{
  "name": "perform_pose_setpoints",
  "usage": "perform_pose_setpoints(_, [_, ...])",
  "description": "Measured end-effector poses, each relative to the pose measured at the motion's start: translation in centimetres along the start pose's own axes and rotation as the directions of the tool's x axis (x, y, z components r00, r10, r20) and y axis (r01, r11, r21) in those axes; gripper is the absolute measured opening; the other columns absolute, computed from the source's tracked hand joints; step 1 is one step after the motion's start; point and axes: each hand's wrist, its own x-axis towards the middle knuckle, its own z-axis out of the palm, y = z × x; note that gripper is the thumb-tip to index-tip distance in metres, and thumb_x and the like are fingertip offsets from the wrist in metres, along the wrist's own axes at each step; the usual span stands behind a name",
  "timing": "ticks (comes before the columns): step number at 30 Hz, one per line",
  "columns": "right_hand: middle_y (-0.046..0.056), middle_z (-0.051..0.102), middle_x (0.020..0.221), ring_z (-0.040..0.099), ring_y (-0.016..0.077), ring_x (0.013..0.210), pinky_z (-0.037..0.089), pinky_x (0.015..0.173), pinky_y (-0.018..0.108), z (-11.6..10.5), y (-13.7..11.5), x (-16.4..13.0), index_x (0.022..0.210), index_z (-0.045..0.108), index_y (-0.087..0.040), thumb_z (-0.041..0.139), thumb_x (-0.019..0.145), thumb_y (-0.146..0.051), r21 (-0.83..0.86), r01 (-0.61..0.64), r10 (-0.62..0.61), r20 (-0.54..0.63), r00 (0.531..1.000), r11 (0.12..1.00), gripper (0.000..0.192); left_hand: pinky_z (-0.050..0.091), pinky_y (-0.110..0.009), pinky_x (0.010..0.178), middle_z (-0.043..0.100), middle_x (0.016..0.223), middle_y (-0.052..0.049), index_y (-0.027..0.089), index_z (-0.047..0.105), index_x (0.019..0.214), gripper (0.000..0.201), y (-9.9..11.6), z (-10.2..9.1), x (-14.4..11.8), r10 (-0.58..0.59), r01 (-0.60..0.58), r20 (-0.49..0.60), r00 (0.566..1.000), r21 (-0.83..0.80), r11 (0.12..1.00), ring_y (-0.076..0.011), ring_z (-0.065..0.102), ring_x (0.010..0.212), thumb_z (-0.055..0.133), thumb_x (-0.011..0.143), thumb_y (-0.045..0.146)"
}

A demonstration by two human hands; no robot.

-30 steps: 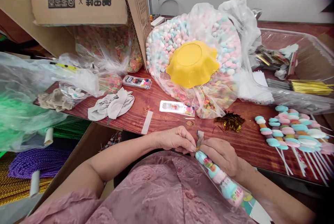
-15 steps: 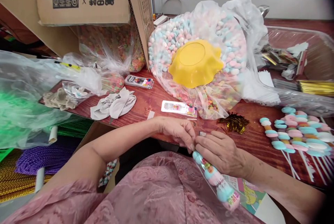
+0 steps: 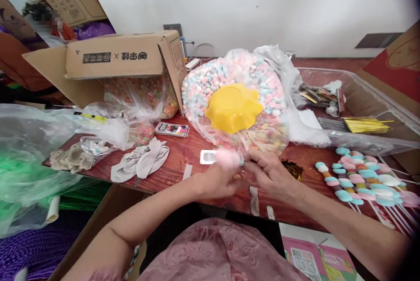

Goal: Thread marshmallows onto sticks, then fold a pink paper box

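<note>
Both hands are now working above the surface (image 3: 183, 150) rather than down at the lap, where they were pinching the neck of a clear bag around a candy skewer half a second ago. The left hand (image 3: 218, 180) and the right hand (image 3: 271, 176) are meeting in front of the big bag of pastel candies (image 3: 229, 75), and between them a blurred pink bagged skewer (image 3: 228, 157) is lying roughly level, its far end pointing left over a small printed card (image 3: 207, 157). The left fingers are closing under the pink bundle; the right fingers (image 3: 254, 161) are pinching together at its near end, though motion blur is hiding exactly what they are gripping. The camera is also tilting upward, so the wall and a cardboard box (image 3: 121, 58) are filling more of the view. Judged from this shift, the wrapped piece is being carried forward from the lap to the surface, which suggests the closing of its bag is finishing or being completed there. A yellow bowl (image 3: 233, 107) is resting on the candy bag, a heap of gold twist ties (image 3: 292, 168) is lying just beside the right hand, and unwrapped skewers (image 3: 357, 174) are waiting to the right.
</note>
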Motion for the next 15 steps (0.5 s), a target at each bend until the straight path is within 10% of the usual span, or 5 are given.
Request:
perform_pose_setpoints(4, [-0.003,0.055,0.063,0.049,0.0107,0.059,0.039,0.056,0.023,2.4,-0.2,-0.5,0.070,0.050,-0.019,0.046,0.087,-0.014,0.225,-0.111,0.099,0.066,0.993,0.968,0.018,0.046,-0.035,0.092,0.070,0.099,-0.007,0.021,0.075,0.094,0.019,-0.5,-1.4,1.2,0.217,-0.215,0.003,0.976,0.123,0.969,-0.0206,0.062,0.096,0.059,0.086,0.028])
perform_pose_setpoints(8, [-0.002,0.057,0.067,0.052,0.0122,0.061,0.041,0.057,0.024,1.5,-0.4,0.2,0.078,0.055,-0.020,0.047,0.088,-0.015,0.171,-0.075,0.106,-0.182,0.977,0.982,0.014,0.032,-0.043,0.111,0.063,0.128,-0.010,0.026,0.073,0.107,0.030,1.2,-1.6,-0.3,0.443,-0.403,-0.103,0.890,0.273,0.873,-0.0273,0.049,0.126,0.074,0.077,0.031])
perform_pose_setpoints(11, [-0.001,0.055,0.068,0.051,0.0123,0.061,0.041,0.058,0.025,0.5,-1.2,0.8,0.084,0.054,-0.021,0.047,0.088,-0.011,-0.028,0.100,-0.104,-0.312,0.944,0.995,0.013,0.046,-0.040,0.097,0.059,0.132,-0.012,0.025,0.063,0.125,0.051,0.4,-1.8,-1.0,0.166,-0.188,-0.262,0.951,-0.062,0.980,-0.0264,0.053,0.119,0.071,0.080,0.048])
perform_pose_setpoints(15, [0.002,0.058,0.069,0.053,0.0156,0.061,0.041,0.059,0.028,2.3,-1.4,0.5,0.096,0.056,-0.019,0.043,0.083,-0.007,-0.260,0.458,-0.514,-0.218,0.830,0.850,0.023,0.052,-0.035,0.075,0.068,0.104,-0.014,0.016,0.068,0.115,0.059,-1.9,-2.2,-1.4,-0.219,0.275,0.174,0.960,-0.457,0.846,-0.0218,0.065,0.086,0.059,0.082,0.064])
